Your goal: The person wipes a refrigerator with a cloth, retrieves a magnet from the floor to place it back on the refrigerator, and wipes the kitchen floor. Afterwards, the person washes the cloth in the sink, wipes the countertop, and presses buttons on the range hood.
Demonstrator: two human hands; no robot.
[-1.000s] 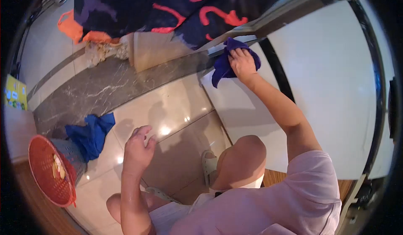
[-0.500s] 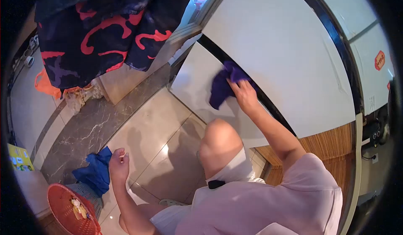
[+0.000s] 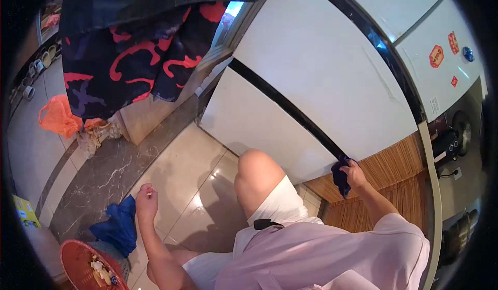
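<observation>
My right hand grips a dark purple cloth. The cloth is bunched at the right end of the black strip between the white upper door and the white lower door of the fridge. Part of it hangs over the wood-grain panel. On the other side, my left hand is held above the tiled floor with its fingers curled in, and nothing shows in it. Close by that hand lies a blue cloth or bag.
A red basket holding scraps stands at lower left. Black-and-red fabric hangs at upper left, near an orange plastic bag. Dark marble edging borders the floor tiles. My bent knee is close to the lower door.
My right hand has moved with the purple cloth along the black strip, from its middle to its right end. The view has shifted to the right. My left hand is still curled.
</observation>
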